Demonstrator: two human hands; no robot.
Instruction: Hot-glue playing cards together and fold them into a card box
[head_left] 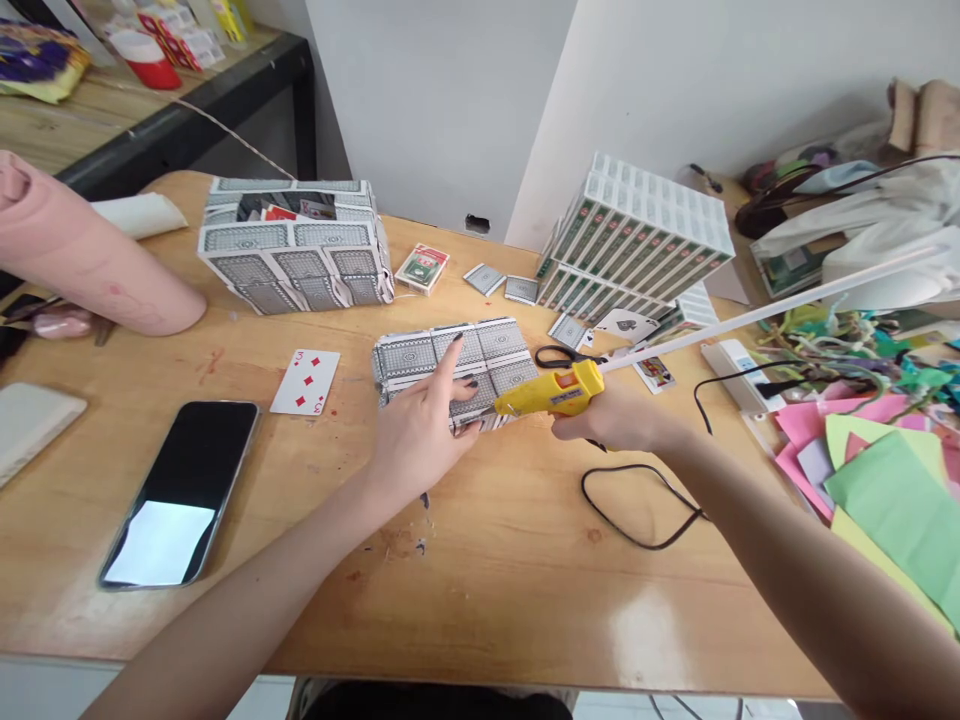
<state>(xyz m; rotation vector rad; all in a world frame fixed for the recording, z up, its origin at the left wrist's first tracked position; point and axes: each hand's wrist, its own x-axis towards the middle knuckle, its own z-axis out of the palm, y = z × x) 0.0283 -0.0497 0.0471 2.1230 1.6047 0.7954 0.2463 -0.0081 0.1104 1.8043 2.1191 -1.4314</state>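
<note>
On the bench (480,600), the panel (491,350) is lying just ahead of the left hand (420,425), its long axis running left to right. The left hand, nearer, is pinching its near edge, index finger extended. The right hand (604,420), apart from it, is gripping the gun (551,392), which is pointing leftward at that edge.

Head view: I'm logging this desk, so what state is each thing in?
Left hand: touching card-covered block
Right hand: closed around glue gun
Glue gun: held, white stick in rear
Card-covered box: open on top
Phone: face up; lit or reflecting, unclear
Three of diamonds: face up
Scissors: open or shut unclear
Pink roll: rolled up
</note>
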